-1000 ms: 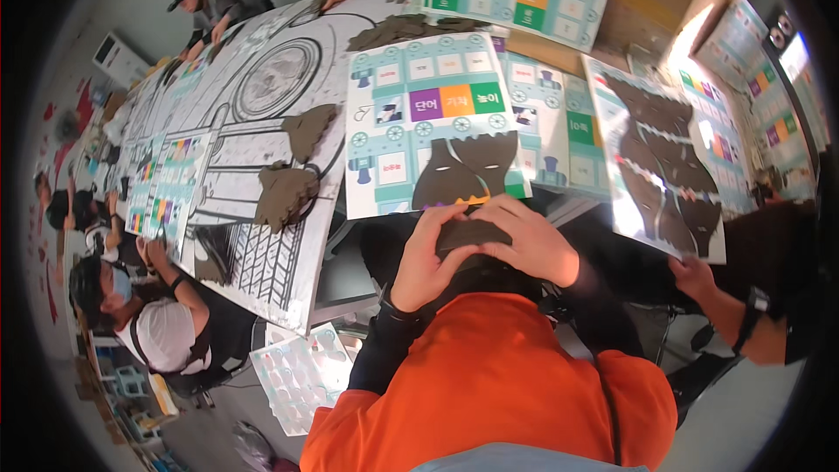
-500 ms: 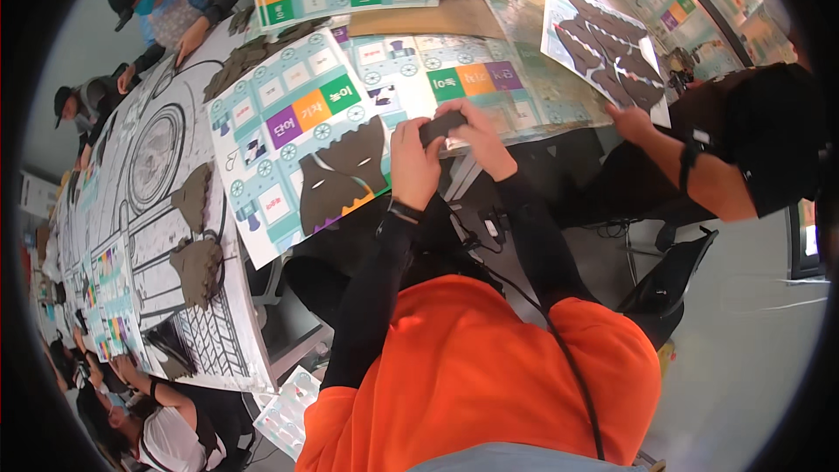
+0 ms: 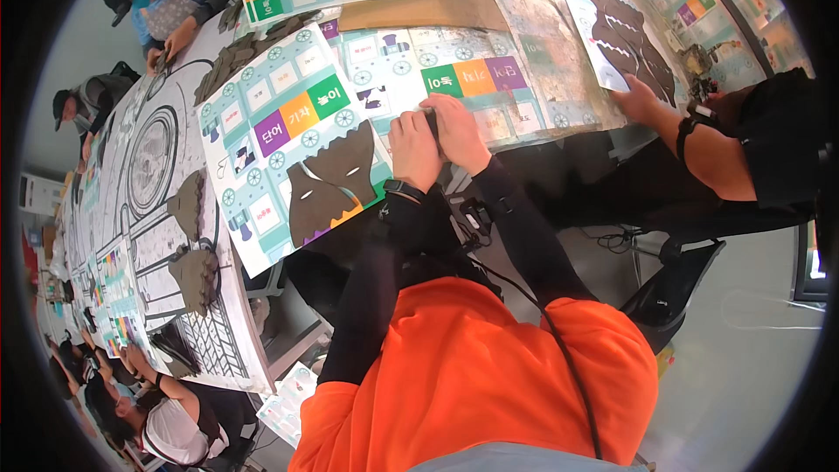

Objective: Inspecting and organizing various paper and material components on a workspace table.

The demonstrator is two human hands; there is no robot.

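Observation:
My left hand (image 3: 412,150) and my right hand (image 3: 457,131) are pressed together at the table's near edge, both closed on a small dark brown piece (image 3: 432,121) that barely shows between the fingers. They rest over a teal printed sheet (image 3: 476,79) with coloured squares. To the left lies another teal printed sheet (image 3: 275,131) carrying a pile of dark brown cut-out shapes (image 3: 330,190). A black watch sits on my left wrist, and both forearms wear black sleeves.
A person's arm in black with a wrist strap (image 3: 699,135) reaches onto a sheet with brown shapes (image 3: 625,31) at the right. Other people (image 3: 162,4) sit along the long table (image 3: 149,166) at the left. A black chair (image 3: 677,284) stands at my right.
The view has swung, so the table now runs further up and left. My hands stay joined on the brown piece and have moved from the cut-out pile onto the sheet to its right.

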